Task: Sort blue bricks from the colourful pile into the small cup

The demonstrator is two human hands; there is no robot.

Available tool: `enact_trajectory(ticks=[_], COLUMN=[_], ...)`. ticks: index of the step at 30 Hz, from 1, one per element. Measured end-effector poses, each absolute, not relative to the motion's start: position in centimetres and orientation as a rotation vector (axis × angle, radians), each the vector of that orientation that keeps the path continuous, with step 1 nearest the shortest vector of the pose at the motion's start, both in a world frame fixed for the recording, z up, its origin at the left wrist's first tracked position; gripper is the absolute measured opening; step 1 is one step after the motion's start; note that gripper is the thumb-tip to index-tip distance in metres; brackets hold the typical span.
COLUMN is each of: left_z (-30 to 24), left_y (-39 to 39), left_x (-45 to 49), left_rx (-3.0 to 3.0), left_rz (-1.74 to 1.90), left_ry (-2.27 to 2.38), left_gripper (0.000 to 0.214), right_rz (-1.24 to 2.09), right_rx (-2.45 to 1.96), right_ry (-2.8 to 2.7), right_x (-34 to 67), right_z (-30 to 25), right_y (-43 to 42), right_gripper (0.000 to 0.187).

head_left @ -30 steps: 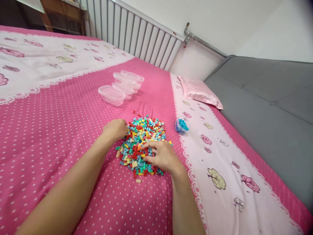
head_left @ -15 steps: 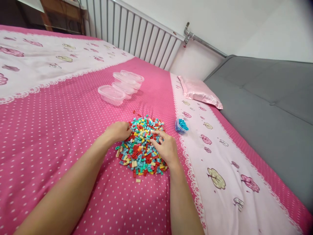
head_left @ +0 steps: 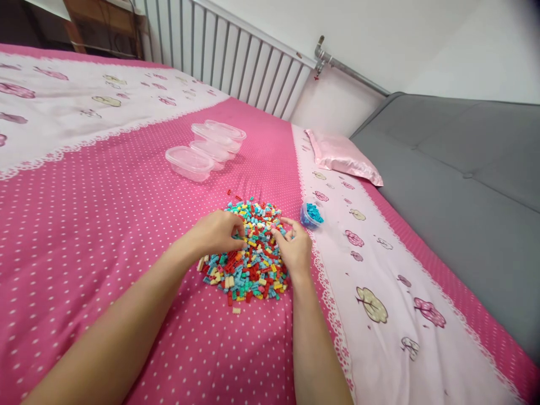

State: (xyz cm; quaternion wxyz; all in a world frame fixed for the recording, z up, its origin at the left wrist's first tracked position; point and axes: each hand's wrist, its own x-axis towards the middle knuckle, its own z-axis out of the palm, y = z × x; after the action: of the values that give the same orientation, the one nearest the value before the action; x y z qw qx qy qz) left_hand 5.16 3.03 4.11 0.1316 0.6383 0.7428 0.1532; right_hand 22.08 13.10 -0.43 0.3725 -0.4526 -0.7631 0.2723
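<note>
A heap of small coloured bricks [head_left: 251, 264], red, blue, yellow and teal, lies on the pink dotted bedspread [head_left: 105, 225]. My left hand [head_left: 217, 232] rests on the heap's left top, fingers curled and pinching among the bricks. My right hand [head_left: 295, 247] sits at the heap's right edge, fingers bent in a pinch near the top bricks. What either hand holds is too small to make out. A small clear cup with blue bricks [head_left: 312, 215] stands just right of the heap, close to my right hand.
Three clear plastic tubs [head_left: 206, 149] sit farther back on the bed. A pink satin pillow [head_left: 343, 157] lies at the back right. A grey sofa [head_left: 455, 185] borders the bed on the right; a white radiator [head_left: 236, 56] stands behind.
My right hand has moved from the heap's near middle up to its right top edge. My left hand has slid right onto the heap.
</note>
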Motion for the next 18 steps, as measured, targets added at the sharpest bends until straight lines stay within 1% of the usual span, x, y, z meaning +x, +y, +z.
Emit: enact_trajectory(ticks=[5, 10, 18], left_z=[4.2, 4.5, 4.1], left_y=[2.9, 2.9, 3.4], left_x=[7.0, 7.4, 6.5], left_rx=[1.808, 1.736, 1.797], left_rz=[0.24, 0.077, 0.135], left_ry=[2.357, 2.428, 2.339], left_gripper=[0.021, 0.027, 0.027], right_rz=[0.724, 0.78, 0.855], right_rx=[-1.132, -1.113, -1.074], right_ry=[-1.858, -1.777, -1.722], right_x=[22.2, 22.5, 22.7], right_z=[-0.3, -0.6, -0.5], right_y=[13.2, 13.7, 13.7], right_gripper=[0.037, 0.034, 0.031])
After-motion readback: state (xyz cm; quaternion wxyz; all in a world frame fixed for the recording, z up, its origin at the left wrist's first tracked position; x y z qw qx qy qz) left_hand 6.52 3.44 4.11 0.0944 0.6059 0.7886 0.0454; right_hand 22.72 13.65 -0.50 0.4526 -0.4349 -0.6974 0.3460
